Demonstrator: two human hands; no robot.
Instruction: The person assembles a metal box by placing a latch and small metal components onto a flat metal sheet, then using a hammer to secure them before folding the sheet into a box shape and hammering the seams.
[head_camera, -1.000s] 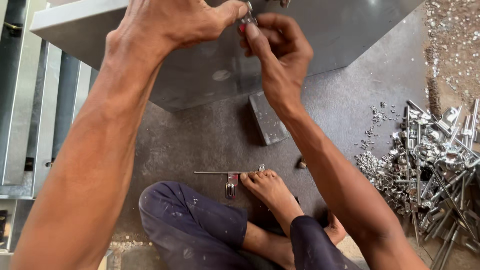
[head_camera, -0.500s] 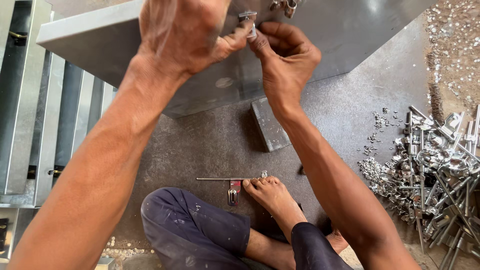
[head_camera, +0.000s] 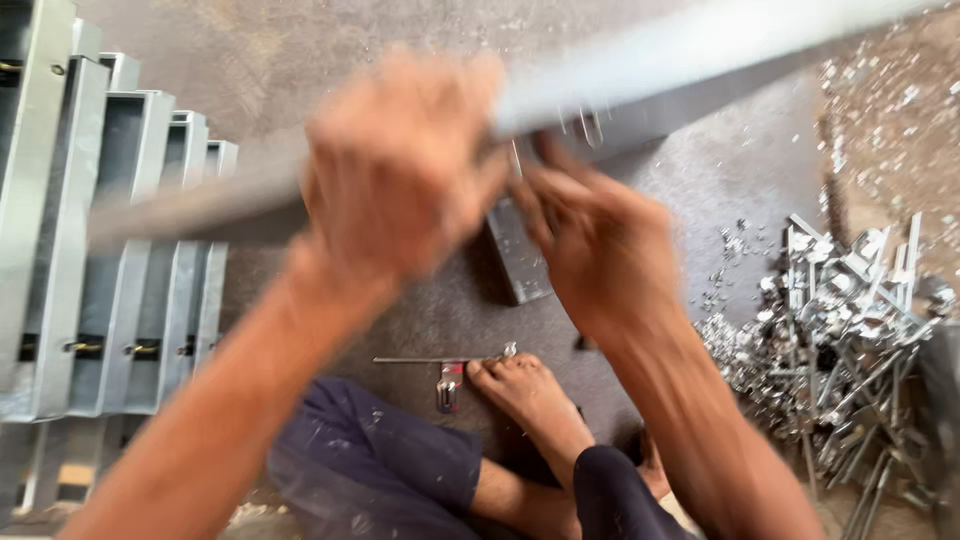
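Both hands are raised to a long grey metal panel (head_camera: 720, 50) that crosses the view, tilted and seen almost edge-on. My left hand (head_camera: 400, 170) is closed over the panel's near edge at the middle. My right hand (head_camera: 600, 240) sits just to its right, fingers reaching up under the edge beside a small metal fitting (head_camera: 590, 125). Motion blur hides whether the right fingers pinch anything.
A grey metal block (head_camera: 520, 265) lies on the floor under the hands. A thin rod (head_camera: 430, 359) and a small clamp-like tool (head_camera: 449, 387) lie by my bare foot (head_camera: 530, 400). Metal offcuts (head_camera: 850, 330) are heaped at the right. Upright metal channels (head_camera: 100, 250) stand at the left.
The panel has tipped from a broad face to nearly edge-on, and both hands have come lower and closer to the camera with it. The picture is now blurred by motion.
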